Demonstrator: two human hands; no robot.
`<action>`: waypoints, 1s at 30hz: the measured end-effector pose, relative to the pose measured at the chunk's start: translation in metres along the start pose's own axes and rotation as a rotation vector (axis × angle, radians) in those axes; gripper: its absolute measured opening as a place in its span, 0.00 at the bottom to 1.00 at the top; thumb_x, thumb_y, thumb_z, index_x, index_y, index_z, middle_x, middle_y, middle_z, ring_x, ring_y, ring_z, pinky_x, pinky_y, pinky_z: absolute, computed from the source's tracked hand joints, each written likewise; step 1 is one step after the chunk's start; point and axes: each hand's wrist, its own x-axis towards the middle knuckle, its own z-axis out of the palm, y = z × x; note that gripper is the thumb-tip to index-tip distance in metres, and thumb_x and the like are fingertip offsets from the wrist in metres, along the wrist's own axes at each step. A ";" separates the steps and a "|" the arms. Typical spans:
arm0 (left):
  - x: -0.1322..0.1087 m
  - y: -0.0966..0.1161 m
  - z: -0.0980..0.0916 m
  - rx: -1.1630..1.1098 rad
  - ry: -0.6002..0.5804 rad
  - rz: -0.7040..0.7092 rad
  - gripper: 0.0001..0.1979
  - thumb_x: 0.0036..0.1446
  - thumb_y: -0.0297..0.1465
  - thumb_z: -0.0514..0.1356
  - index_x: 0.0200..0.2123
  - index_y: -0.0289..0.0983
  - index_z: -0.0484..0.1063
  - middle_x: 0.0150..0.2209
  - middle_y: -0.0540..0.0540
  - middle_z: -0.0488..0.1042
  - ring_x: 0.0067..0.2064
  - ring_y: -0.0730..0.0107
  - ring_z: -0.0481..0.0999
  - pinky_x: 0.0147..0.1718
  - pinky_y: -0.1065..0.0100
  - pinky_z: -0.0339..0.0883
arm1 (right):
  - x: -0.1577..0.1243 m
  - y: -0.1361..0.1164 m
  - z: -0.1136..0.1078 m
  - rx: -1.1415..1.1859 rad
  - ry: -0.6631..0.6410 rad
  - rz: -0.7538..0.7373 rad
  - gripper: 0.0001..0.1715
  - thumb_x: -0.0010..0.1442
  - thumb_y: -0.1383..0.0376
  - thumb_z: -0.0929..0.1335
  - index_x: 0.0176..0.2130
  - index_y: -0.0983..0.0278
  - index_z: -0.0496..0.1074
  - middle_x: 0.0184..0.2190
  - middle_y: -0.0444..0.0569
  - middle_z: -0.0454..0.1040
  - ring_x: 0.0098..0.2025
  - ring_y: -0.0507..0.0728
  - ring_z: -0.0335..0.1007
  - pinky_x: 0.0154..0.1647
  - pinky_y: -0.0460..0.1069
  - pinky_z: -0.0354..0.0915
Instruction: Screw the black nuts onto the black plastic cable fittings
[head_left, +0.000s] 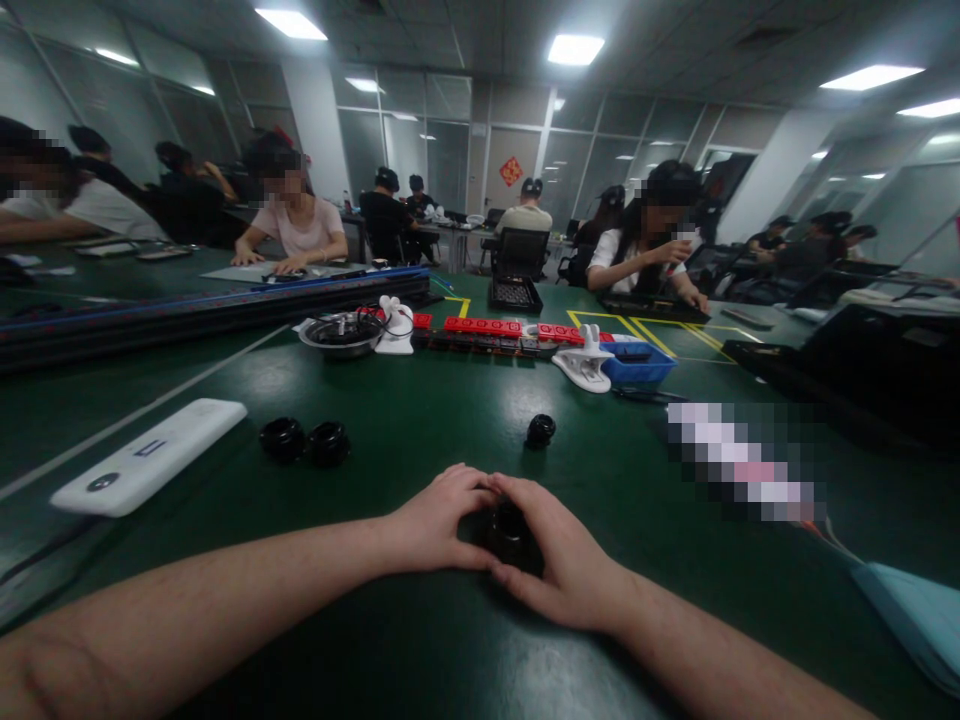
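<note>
A glossy black round piece (511,524) with a hollow-looking top rests on the green table between my hands. My left hand (442,520) curls round it from the left, its thumb at the near side. From the right, my right hand (566,550) wraps the same piece, and the fingertips of both hands meet over its far side. Part of the piece is hidden by my fingers. Farther forward stands a similar black piece (540,431). Two more, a left one (282,439) and a right one (328,442), sit side by side to the left.
A white power bank (150,455) with a cable lies at left. Ahead are a metal bowl (341,335), white clips (589,362), a row of red parts (484,326) and a blue bin (637,362). Co-workers sit across the table. A light-blue object (915,610) lies at right.
</note>
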 end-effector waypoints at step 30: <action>0.001 0.000 0.000 0.008 -0.001 0.022 0.25 0.45 0.39 0.64 0.47 0.38 0.66 0.46 0.44 0.66 0.48 0.59 0.64 0.51 0.57 0.54 | -0.002 -0.002 0.002 -0.013 0.049 0.007 0.41 0.50 0.69 0.63 0.59 0.64 0.43 0.52 0.57 0.60 0.52 0.62 0.59 0.51 0.59 0.58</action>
